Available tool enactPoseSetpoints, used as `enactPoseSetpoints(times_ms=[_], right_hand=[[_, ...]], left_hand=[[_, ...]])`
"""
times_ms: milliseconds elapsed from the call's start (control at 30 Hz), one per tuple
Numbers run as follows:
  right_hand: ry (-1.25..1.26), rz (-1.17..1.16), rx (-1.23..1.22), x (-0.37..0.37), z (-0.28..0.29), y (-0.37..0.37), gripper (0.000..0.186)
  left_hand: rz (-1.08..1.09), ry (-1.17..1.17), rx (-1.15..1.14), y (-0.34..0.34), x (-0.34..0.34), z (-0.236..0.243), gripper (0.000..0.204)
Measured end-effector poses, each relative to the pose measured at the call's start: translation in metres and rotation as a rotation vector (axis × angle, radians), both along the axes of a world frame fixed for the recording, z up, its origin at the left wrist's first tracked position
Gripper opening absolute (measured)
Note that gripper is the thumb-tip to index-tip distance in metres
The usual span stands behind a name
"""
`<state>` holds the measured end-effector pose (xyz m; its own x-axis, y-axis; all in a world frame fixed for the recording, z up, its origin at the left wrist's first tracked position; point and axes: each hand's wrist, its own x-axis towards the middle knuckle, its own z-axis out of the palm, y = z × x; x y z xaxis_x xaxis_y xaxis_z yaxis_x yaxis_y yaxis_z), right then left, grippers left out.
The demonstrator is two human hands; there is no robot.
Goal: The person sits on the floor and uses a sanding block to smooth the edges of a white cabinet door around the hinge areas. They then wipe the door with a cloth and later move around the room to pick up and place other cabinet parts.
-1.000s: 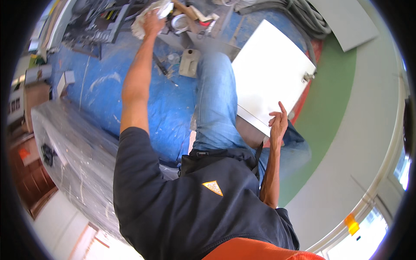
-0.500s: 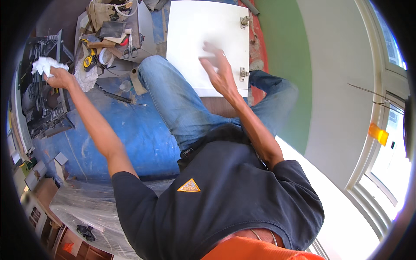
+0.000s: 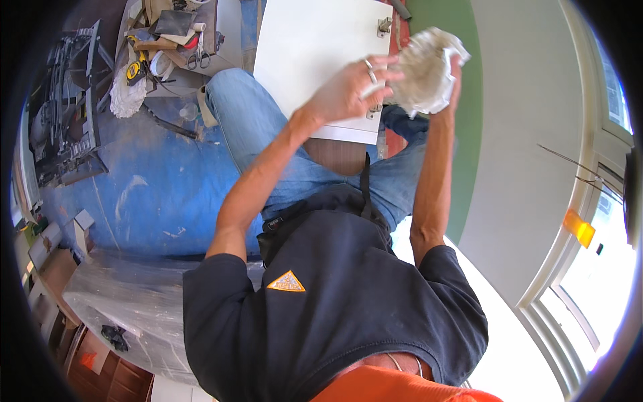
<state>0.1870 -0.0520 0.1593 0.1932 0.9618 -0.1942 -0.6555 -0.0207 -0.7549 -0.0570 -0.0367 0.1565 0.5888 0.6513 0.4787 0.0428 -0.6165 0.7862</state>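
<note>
A crumpled white rag or wad of paper is held up over the right edge of a white cabinet door. My right hand grips it from the right side, its fingers partly hidden behind the wad. Spread fingers of my left hand, one wearing a ring, reach to the wad's left edge; whether they touch it I cannot tell. The door lies in front of me between my legs. Along its right side are a metal hinge and a second hinge, the latter partly behind my left fingers.
At the far left lie black metal rails. A box top beside them carries scissors, a yellow tape measure and other oddments. Blue sheeting covers the floor on my left. A green and grey wall and windows stand at the right.
My left hand has swung from the far left to the door's right side. The white wad it held is now in my right hand, which has moved right, off the door.
</note>
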Motion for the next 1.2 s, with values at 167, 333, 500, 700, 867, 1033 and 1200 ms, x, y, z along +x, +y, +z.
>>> enactPoseSetpoints(times_ms=[167, 333, 500, 700, 867, 1033, 1200], right_hand=[[-1.020, -0.066, -0.214, 0.050, -0.066, -0.015, 0.050], [-1.463, 0.444, 0.124, 0.022, -0.141, -0.030, 0.051], [-1.678, 0.394, 0.145, 0.030, -0.176, -0.005, 0.050], [-0.874, -0.214, -0.120, 0.063, -0.189, 0.084, 0.044], [-1.174, -0.078, -0.098, 0.030, -0.164, 0.037, 0.051], [-0.896, -0.104, -0.204, -0.022, -0.156, 0.014, 0.053], [-0.930, -0.278, -0.310, -0.021, -0.164, 0.044, 0.041]], left_hand=[[0.454, 0.289, -0.088, 0.069, -0.006, -0.083, 0.025], [0.620, 0.455, 0.089, 0.096, -0.015, -0.150, 0.030], [0.687, 0.680, 0.318, 0.089, -0.007, -0.166, 0.037], [0.687, 0.745, 0.257, 0.091, -0.002, -0.155, 0.036], [0.705, 0.760, 0.227, 0.092, -0.002, -0.156, 0.034], [0.689, 0.756, 0.213, 0.092, -0.001, -0.153, 0.036], [0.702, 0.773, 0.216, 0.092, -0.001, -0.153, 0.035]])
